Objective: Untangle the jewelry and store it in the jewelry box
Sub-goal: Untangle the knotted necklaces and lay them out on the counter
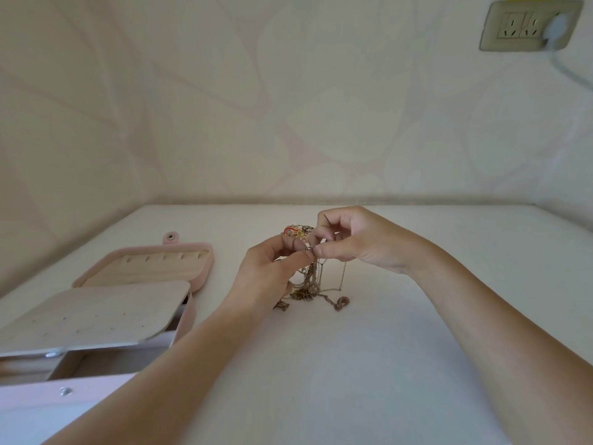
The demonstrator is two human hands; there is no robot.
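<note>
A tangled clump of thin gold and bronze chains (313, 281) hangs from both hands above the white table (385, 348), its lower ends and a round pendant (342, 303) trailing on the surface. My left hand (272, 271) pinches the tangle from the left. My right hand (356, 239) pinches a small ring at the top of it with thumb and forefinger. A beaded piece with red and yellow bits (296, 232) sits at the top of the tangle behind the fingers. The pink jewelry box (189, 313) lies open at the left, its beige inner flap raised.
The box's lid (150, 268) with a row of slots lies flat behind it, snap tab toward the wall. The table meets a patterned wall at the back. A wall socket (529, 25) with a plugged-in white cable sits at the upper right.
</note>
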